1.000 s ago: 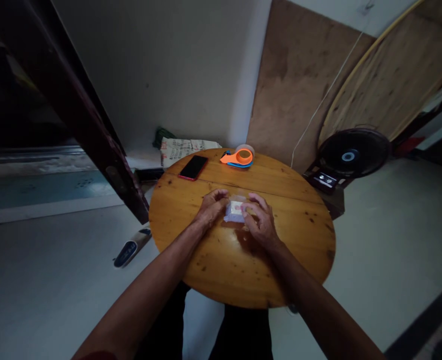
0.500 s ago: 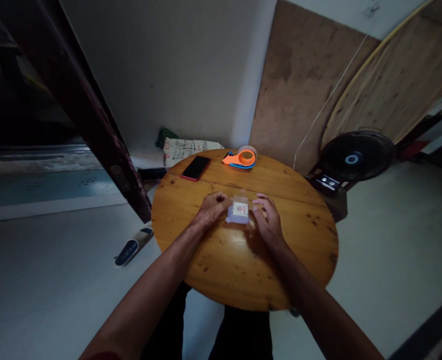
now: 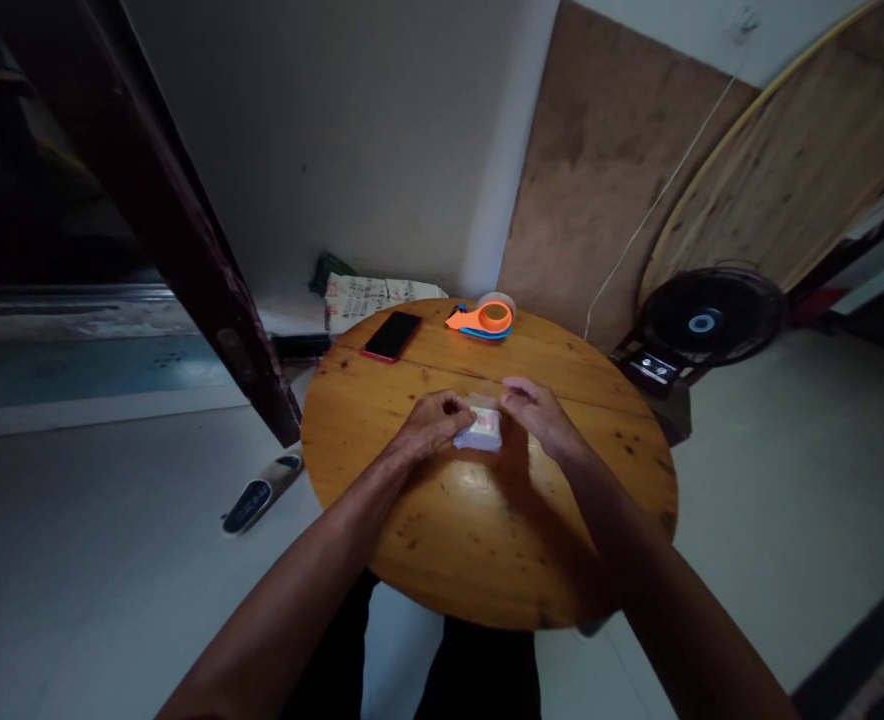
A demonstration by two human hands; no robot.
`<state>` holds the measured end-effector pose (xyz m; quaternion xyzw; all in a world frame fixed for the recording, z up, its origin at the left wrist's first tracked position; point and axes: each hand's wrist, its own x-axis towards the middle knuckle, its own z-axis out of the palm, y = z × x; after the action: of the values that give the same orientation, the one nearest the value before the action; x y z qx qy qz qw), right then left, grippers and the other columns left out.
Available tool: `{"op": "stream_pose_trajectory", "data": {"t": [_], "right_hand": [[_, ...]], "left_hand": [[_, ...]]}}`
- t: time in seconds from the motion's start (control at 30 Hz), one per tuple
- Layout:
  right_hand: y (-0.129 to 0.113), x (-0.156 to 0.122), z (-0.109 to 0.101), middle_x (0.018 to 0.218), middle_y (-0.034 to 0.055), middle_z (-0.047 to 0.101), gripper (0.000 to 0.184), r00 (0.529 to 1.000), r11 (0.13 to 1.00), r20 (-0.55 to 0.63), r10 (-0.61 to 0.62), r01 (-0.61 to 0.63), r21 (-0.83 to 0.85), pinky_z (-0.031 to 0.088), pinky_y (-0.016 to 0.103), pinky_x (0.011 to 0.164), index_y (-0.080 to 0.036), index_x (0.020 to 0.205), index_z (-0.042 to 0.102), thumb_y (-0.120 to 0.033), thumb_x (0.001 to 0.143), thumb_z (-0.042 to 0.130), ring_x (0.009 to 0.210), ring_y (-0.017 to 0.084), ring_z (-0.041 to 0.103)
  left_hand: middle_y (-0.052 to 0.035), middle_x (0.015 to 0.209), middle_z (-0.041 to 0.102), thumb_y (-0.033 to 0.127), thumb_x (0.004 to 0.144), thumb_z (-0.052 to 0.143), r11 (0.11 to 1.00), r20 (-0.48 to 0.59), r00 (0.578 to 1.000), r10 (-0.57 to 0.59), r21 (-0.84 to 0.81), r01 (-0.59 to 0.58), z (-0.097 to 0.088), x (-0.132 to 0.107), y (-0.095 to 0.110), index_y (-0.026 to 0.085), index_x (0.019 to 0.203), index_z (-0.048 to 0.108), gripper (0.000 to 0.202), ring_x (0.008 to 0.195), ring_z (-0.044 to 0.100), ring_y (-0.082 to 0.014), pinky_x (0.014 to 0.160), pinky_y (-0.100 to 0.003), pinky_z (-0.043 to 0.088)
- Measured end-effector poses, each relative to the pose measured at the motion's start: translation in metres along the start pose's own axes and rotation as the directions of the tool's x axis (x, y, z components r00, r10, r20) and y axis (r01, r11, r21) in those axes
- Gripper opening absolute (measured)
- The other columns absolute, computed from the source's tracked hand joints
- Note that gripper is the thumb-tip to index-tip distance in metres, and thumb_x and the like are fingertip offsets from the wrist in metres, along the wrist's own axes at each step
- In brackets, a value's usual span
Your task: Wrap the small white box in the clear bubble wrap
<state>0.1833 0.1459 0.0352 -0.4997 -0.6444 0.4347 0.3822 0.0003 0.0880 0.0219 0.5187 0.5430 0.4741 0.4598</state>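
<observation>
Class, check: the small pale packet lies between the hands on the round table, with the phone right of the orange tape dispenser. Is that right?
No: the head view shows the phone left of the orange tape dispenser. The packet does lie between the left hand and the right hand on the table.

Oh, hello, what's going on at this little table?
A person is handling a small packet on a round wooden table. The left hand has its fingertips at the packet's left side; whether they grip it is hard to tell. The right hand is just to the right, seemingly raised. Farther back lie a phone and an orange-and-blue tape dispenser.
</observation>
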Motion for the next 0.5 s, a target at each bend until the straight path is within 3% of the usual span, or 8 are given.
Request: {"op": "stream_pose_trajectory", "data": {"t": [0.17, 0.27, 0.5], "right_hand": [[0.005, 0.024, 0.018, 0.096, 0.0095, 0.069, 0.044, 0.999, 0.998, -0.044, -0.011, 0.008, -0.061, 0.048, 0.036, 0.083, -0.014, 0.1, 0.066, -0.042, 0.065, 0.066, 0.09, 0.023, 0.063], [0.017, 0.029, 0.025, 0.089, 0.0077, 0.07, 0.036, 0.995, 0.994, -0.068, -0.077, 0.072, -0.077, 0.048, 0.034, 0.08, -0.015, 0.091, 0.068, -0.041, 0.067, 0.063, 0.084, 0.021, 0.063], [0.021, 0.03, 0.023, 0.078, 0.004, 0.07, 0.024, 0.983, 0.981, -0.023, -0.183, 0.182, -0.063, 0.046, 0.03, 0.073, -0.017, 0.076, 0.07, -0.038, 0.07, 0.06, 0.073, 0.017, 0.061]], "left_hand": [[0.0043, 0.06, 0.054, 0.026, 0.066, 0.06, 0.998, -0.001, 1.0, 0.021, 0.056, -0.021, 0.0, 0.001, -0.004, 0.015, 0.067, 0.059, 0.012, 0.056, 0.047, -0.0078, 0.054, -0.019, 0.037], [0.0041, 0.06, 0.053, 0.027, 0.067, 0.061, 0.996, 0.001, 1.0, 0.031, 0.088, -0.031, 0.0, 0.001, -0.005, 0.015, 0.066, 0.058, 0.013, 0.056, 0.047, -0.0078, 0.054, -0.019, 0.037], [0.0032, 0.064, 0.054, 0.03, 0.07, 0.061, 0.992, 0.025, 0.999, 0.039, 0.122, -0.042, 0.0, 0.0, -0.004, 0.014, 0.068, 0.058, 0.016, 0.058, 0.046, -0.0078, 0.055, -0.019, 0.037]]}}
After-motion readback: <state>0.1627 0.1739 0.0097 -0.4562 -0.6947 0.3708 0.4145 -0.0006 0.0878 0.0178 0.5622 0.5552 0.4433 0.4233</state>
